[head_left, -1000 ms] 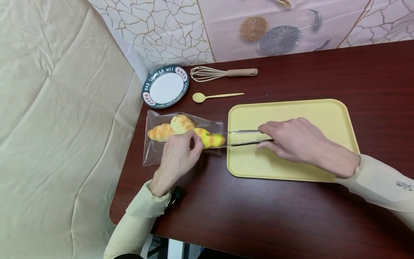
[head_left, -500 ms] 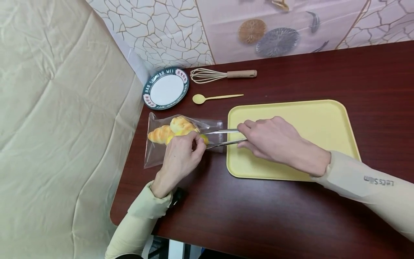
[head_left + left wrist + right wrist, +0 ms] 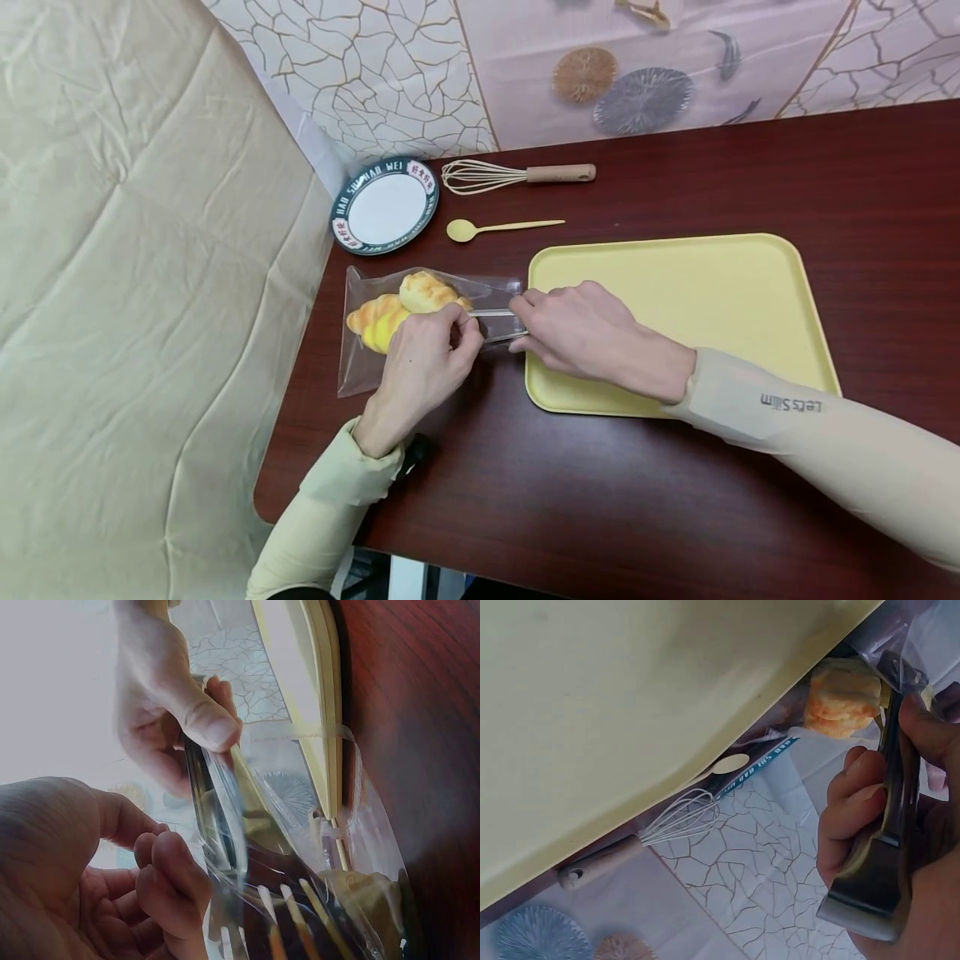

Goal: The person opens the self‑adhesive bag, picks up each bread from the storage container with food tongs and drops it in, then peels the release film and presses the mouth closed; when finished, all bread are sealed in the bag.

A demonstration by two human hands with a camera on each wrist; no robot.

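Observation:
My left hand pinches the opening edge of a transparent plastic bag between thumb and forefinger. Inside lie a striped croissant, a pale bread roll and a bright yellow bread, partly hidden by that hand. My right hand holds metal tongs, whose arms reach into the bag's mouth. In the right wrist view the fingers and thumb wrap round the tongs. The tongs' tips are hidden behind the left hand in the head view, so I cannot tell whether they touch the yellow bread.
A yellow tray lies right of the bag, under the right forearm. Behind the bag are a green-rimmed plate, a yellow spoon and a whisk. A beige cloth hangs along the table's left side.
My right hand has moved left with the tongs, deeper into the bag. The yellow bread has gone from the bag's mouth to beside the other breads. My left hand stays nearly in place.

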